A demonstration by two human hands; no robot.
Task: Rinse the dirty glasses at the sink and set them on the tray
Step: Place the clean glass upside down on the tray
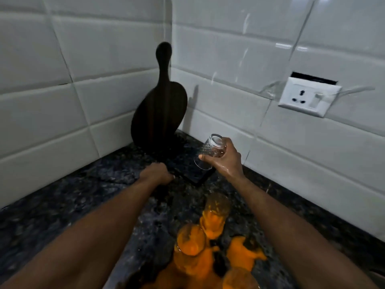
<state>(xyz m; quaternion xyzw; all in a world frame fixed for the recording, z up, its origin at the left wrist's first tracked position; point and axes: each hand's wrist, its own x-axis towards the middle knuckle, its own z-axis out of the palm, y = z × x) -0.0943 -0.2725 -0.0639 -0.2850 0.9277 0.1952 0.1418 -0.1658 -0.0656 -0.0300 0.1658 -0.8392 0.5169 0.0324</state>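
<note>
We read the wall tiles (229,59) as glazed ceramic: white, v. glossy, w/ streaky reflections & matt grout lines btwn them. The countertop (73,195) looks like polished stone, dark w/ fine speckle & a slight sheen. The paddle board (160,113) is dark wood, smooth, matt, w/ faint lengthwise grain. The tray (195,174) is black, flat, smooth, semi-gloss; material we can't tell. The glass (210,149) is clear, w/ cut diamond texture nr its base & smooth wall nr the rim. The right hand (227,161) shines wet. The socket plate (306,97) is smooth glossy white plastic. The dirty glasses (216,215) are blurred & coated w/ opaque orange residue, which also lies thick on the stone.
</note>
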